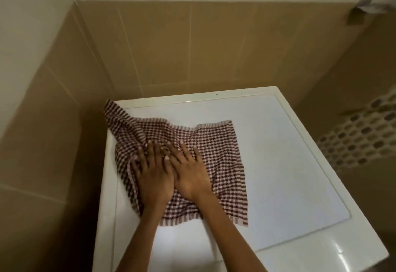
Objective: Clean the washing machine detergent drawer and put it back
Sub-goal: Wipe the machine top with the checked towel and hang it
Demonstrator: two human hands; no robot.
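No text, label, brand, number or sign is showing clearly enough to be read anywhere in the view.
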